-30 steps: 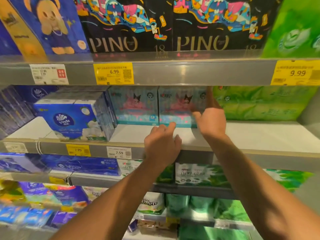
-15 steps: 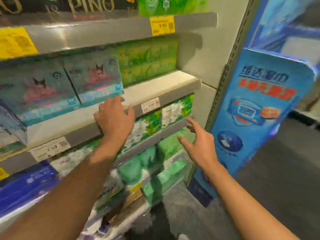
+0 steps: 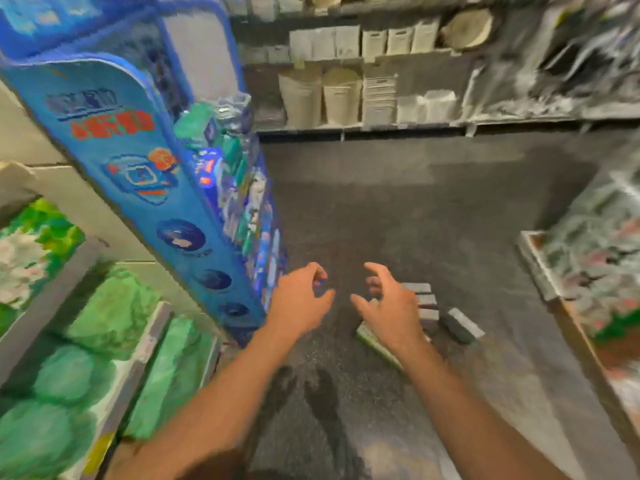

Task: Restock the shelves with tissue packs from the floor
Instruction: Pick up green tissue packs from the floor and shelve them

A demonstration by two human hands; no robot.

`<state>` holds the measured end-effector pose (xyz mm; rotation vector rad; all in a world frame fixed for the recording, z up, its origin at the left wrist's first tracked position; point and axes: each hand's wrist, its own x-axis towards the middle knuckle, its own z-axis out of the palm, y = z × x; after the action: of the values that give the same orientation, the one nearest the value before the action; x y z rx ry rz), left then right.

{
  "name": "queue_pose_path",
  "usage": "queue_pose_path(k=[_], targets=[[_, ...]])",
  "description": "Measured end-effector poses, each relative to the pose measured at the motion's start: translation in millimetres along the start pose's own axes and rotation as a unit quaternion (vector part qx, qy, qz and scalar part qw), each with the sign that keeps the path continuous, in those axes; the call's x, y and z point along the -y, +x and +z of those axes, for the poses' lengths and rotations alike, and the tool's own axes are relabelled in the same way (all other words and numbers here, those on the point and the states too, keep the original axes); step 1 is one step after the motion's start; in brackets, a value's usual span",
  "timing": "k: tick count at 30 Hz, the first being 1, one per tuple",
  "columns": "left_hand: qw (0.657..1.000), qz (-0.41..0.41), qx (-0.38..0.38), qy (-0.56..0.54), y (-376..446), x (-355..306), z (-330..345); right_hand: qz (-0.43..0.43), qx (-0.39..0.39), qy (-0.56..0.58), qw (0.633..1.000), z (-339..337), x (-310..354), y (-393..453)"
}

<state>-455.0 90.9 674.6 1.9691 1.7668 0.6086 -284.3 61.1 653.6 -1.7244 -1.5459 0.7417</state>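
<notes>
A small cluster of tissue packs (image 3: 427, 308) is seen lying on the dark floor (image 3: 433, 209), grey-sided and set close together, with one pack (image 3: 462, 323) lying askew just to the right of the rest; a green-edged pack (image 3: 375, 341) lies partly hidden under the right hand (image 3: 389, 308). That hand is held over the near end of the cluster with the fingers spread and loosely bent, and nothing is gripped by it; whether the packs are touched cannot be told through the blur. The left hand (image 3: 299, 303) is held just beside it, over bare floor, likewise spread with relaxed, slightly curled fingers and nothing in it. To the left of the hands a tall blue display stand (image 3: 145, 174) is tilted across the view, its side rack filled with small packets. Further left, shelves (image 3: 138, 362) loaded with green wrapped packs (image 3: 110, 313) are seen. A low tray of blurred goods (image 3: 588, 258) is placed at the right edge, and pale items are ranged on far shelving (image 3: 363, 128) across the aisle.
</notes>
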Motion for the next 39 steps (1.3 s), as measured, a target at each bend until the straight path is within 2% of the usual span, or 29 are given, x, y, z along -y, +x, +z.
queue_pose_path(k=[4,8,10,13,20,26,31,35,39], targets=[[0.994,0.016,0.108,-0.015,37,-115,118,0.109,-0.031,0.01,0.993,-103,-114,4],[0.971,0.044,0.225,-0.061,50,-223,221,0.213,-0.08,0.008,0.974,-199,-208,8],[0.96,0.034,0.267,-0.08,55,-256,255,0.255,-0.091,-0.001,0.963,-227,-242,15],[0.955,0.019,0.281,-0.093,76,-274,289,0.289,-0.075,-0.01,0.954,-244,-276,36],[0.943,0.005,0.328,-0.058,173,-264,352,0.331,-0.08,-0.013,0.94,-231,-332,128],[0.929,-0.004,0.37,-0.015,261,-238,439,0.411,-0.085,-0.023,0.907,-202,-425,208],[0.915,-0.03,0.401,0.038,304,-189,553,0.42,-0.03,-0.058,0.905,-146,-547,270],[0.908,-0.062,0.409,0.069,335,-131,679,0.408,0.017,-0.096,0.908,-76,-683,309],[0.899,-0.09,0.42,0.087,348,-71,793,0.429,0.104,-0.143,0.886,-15,-809,331]])
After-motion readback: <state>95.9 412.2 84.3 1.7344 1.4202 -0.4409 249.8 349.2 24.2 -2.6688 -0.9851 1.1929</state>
